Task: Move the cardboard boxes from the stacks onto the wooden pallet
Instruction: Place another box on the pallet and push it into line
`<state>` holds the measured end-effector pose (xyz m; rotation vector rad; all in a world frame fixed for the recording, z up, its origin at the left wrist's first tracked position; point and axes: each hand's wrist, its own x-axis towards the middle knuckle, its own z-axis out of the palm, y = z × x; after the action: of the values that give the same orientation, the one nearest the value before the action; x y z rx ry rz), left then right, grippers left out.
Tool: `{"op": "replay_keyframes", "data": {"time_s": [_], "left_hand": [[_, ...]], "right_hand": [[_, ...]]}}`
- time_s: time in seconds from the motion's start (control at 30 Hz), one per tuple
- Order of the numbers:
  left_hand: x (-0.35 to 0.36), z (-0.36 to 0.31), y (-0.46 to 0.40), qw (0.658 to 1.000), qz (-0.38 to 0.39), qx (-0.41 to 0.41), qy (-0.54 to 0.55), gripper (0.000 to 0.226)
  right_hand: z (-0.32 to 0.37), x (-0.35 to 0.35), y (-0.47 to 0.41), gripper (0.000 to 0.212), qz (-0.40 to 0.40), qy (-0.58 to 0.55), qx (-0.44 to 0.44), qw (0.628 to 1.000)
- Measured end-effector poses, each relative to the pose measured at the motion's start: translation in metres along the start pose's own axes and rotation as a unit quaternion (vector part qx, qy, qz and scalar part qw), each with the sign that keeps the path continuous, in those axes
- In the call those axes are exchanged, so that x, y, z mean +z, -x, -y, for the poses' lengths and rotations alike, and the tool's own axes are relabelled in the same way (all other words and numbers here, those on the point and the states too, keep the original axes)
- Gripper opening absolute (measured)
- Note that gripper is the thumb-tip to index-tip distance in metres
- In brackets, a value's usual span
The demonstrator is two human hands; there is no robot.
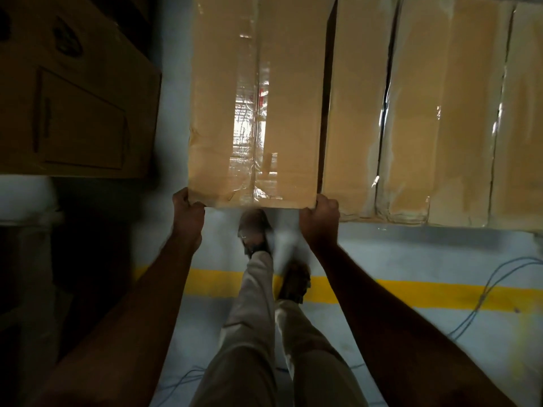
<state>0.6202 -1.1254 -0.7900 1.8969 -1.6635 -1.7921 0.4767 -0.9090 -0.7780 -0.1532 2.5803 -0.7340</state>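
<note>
- Both hands gripped the near end of a taped cardboard box [255,107]: the left hand [188,212] curled round its near-left corner, the right hand [320,218] round its near-right corner, thumbs over the top edge.
- That box was held out in front of the person, its long side running away from the camera, above the pale floor [411,254].
- Clear tape ran down its centre seam and shone with glare; no print or label could be read on it.
- Just to its right lay a row of similar taped boxes [426,113] side by side, a dark narrow gap between the nearest one and the held box.
- At the left stood a darker brown carton [76,92] with blurred black marks, none legible, and a strip of floor lay open between it and the held box.
- Below the hands, the person's shoes [254,230] stood on the floor, one across a yellow painted line [411,292].
- Blue cable [482,292] trailed over the floor at the right.
</note>
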Motion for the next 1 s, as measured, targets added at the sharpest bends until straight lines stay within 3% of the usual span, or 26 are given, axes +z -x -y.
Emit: {"op": "replay_keyframes", "data": {"time_s": [0.2,0.37,0.5,0.63,0.8,1.0], "left_hand": [[0.007,0.011,0.003,0.999,0.009,0.007,-0.042,0.029],[0.022,0.02,0.004,0.997,-0.034,-0.003,-0.066,0.058],[0.037,0.019,0.008,0.985,-0.088,-0.016,-0.145,0.076],[0.062,0.007,0.039,0.927,-0.131,0.038,-0.349,0.089],[0.105,0.016,0.066,0.867,-0.017,0.154,-0.473,0.091],[0.143,0.02,0.072,0.731,0.102,0.323,-0.592,0.086]], "right_hand": [[-0.011,0.001,0.005,0.051,0.017,0.038,-0.073,0.996],[-0.031,-0.003,0.009,0.037,-0.033,0.033,-0.096,0.994],[-0.043,-0.01,0.006,0.037,-0.039,0.057,-0.164,0.984],[-0.054,-0.021,0.003,0.045,-0.058,0.153,-0.197,0.967],[-0.088,-0.026,-0.002,0.066,-0.002,0.31,-0.257,0.915],[-0.103,-0.028,-0.019,0.08,-0.028,0.364,-0.257,0.895]]}}
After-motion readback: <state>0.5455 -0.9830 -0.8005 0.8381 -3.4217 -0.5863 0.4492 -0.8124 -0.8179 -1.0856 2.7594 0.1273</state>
